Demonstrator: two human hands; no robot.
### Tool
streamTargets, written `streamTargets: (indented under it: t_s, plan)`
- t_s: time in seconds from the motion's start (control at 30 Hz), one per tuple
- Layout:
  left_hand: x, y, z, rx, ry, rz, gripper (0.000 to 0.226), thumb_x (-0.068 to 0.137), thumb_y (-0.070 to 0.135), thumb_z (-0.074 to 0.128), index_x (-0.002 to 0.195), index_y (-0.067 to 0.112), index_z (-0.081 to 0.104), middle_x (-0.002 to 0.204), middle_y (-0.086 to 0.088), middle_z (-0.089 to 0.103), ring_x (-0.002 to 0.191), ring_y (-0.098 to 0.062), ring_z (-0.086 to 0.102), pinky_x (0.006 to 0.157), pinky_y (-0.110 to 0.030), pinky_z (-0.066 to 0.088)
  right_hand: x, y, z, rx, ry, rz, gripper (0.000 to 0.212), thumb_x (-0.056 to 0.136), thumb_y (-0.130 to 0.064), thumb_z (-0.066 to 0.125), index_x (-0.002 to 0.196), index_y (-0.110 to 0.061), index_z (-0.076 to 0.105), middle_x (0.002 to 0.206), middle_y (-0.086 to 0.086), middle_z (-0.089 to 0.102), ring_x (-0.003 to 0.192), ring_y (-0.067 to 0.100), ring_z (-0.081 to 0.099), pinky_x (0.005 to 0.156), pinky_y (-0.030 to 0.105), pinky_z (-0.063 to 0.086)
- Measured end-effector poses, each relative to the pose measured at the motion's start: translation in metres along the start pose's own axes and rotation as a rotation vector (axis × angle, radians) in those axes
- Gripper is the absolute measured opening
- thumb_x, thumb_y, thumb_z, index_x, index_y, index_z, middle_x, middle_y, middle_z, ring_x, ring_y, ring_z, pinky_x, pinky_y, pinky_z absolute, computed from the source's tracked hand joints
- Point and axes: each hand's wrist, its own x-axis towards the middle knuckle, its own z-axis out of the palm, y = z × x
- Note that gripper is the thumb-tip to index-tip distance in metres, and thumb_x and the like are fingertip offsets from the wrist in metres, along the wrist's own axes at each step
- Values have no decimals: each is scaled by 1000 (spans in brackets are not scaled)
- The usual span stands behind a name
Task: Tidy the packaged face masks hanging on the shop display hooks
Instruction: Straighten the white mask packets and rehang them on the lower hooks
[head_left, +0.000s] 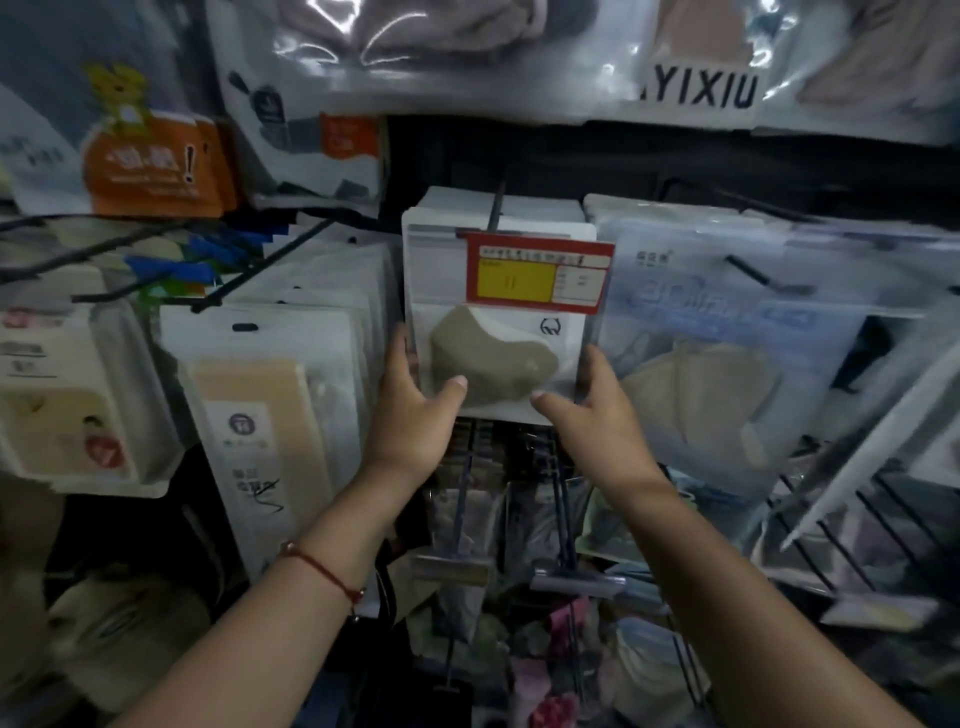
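Held pack: a white mask pack (498, 317) with a beige mask behind its clear window hangs at the front of a stack on the middle hook (497, 208), dead centre of the display.
Orientation: its long axis runs top to bottom, face turned out to the aisle, hanging hole up at the hook and bottom edge down by the hands; it sits nearly square, only a slight tilt.
Price tag: a red and yellow tag (537, 270) covers the pack's upper right, its right end poking past the pack's edge.
Left hand: the left hand (415, 410) clasps the lower left edge, thumb across the front over the mask window, fingers (397, 353) curled round the side.
Right hand: the right hand (592, 410) takes the lower right corner, thumb on the front, fingers (597, 364) wrapped behind the right edge.
Left wrist: a red string bracelet (322, 569) circles it.
Left neighbours: a stack of peach-coloured packs (265, 410) hangs just beside the left hand, leaning outward, with only a narrow gap.
Right neighbours: bluish clear packs (717, 353) press right up against the held pack's right edge, so there is hardly any room that side.
Below: dark wire hooks (561, 519) jut out under the wrists, with open space beneath the pack's bottom edge.
Above: large bags (415, 67) overhang the top row; one label reads YIXIU.
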Motion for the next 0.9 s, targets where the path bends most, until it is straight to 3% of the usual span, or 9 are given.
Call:
streamTargets:
  t_s: [0.1, 0.23, 0.33, 0.47, 0.57, 0.63, 0.7, 0.77, 0.9]
  plan:
    - [4, 0, -3, -30, 7, 5, 71, 93, 20, 66, 153, 31, 29, 115, 14, 56, 107, -8, 59, 87, -26, 46, 2, 0, 1, 37, 39, 17, 40, 90, -16, 65, 126, -31, 53, 114, -17, 65, 102, -8, 60, 90, 18, 50]
    - [4, 0, -10, -31, -26, 6, 38, 96, 20, 63, 115, 47, 45, 98, 11, 57, 87, -4, 59, 69, -19, 44, 4, 2, -1, 76, 79, 34, 30, 92, -16, 64, 118, -29, 57, 110, -12, 68, 99, -2, 64, 86, 20, 52]
    - [6, 1, -12, -23, -29, -5, 38, 96, 23, 62, 126, 40, 47, 95, 9, 59, 90, -10, 61, 71, -24, 43, 9, 4, -3, 64, 81, 51, 24, 92, -21, 65, 115, -27, 61, 108, -11, 70, 99, 3, 65, 86, 26, 53]
    - [9, 0, -13, -40, -18, -24, 22, 95, 21, 61, 116, 28, 63, 96, 5, 68, 97, -16, 66, 76, -26, 47, 18, 4, -4, 38, 111, 63, 21, 92, -21, 66, 113, -23, 63, 103, -12, 70, 92, 0, 65, 70, 14, 49]
    - [10, 0, -16, 15, -12, -52, 65, 94, 32, 63, 152, 25, 34, 111, -1, 64, 105, -19, 61, 88, -31, 47, 20, 5, -4, 27, 120, 67, 19, 92, -20, 66, 110, -23, 62, 100, -15, 68, 88, -3, 64, 67, 13, 47]
    - [15, 0, -16, 13, -31, -76, 80, 89, 40, 64, 156, 31, 22, 136, -1, 58, 122, -20, 57, 102, -36, 47, 22, 8, -2, 34, 124, 77, 21, 91, -20, 66, 112, -22, 63, 102, -12, 69, 92, 2, 65, 75, 21, 51]
    - [21, 3, -15, 4, -32, -113, 71, 85, 39, 66, 149, 25, 38, 137, 3, 60, 125, -19, 57, 100, -32, 49, 23, 6, -1, 11, 121, 85, 25, 91, -21, 66, 116, -19, 66, 104, -8, 71, 94, 7, 66, 80, 28, 53]
    - [26, 7, -14, -25, -30, -127, 41, 89, 27, 67, 129, 22, 58, 116, 6, 67, 112, -17, 63, 84, -24, 48, 25, 4, -2, -2, 114, 98, 26, 90, -23, 66, 116, -18, 67, 103, -6, 72, 93, 11, 67, 82, 33, 55]
    - [16, 9, -16, 25, -41, -87, 30, 91, 27, 65, 121, 28, 59, 105, 13, 65, 101, -12, 62, 81, -24, 43, 21, 0, -6, -3, 115, 89, 21, 91, -22, 66, 111, -17, 69, 98, -7, 72, 90, 10, 68, 76, 28, 55]
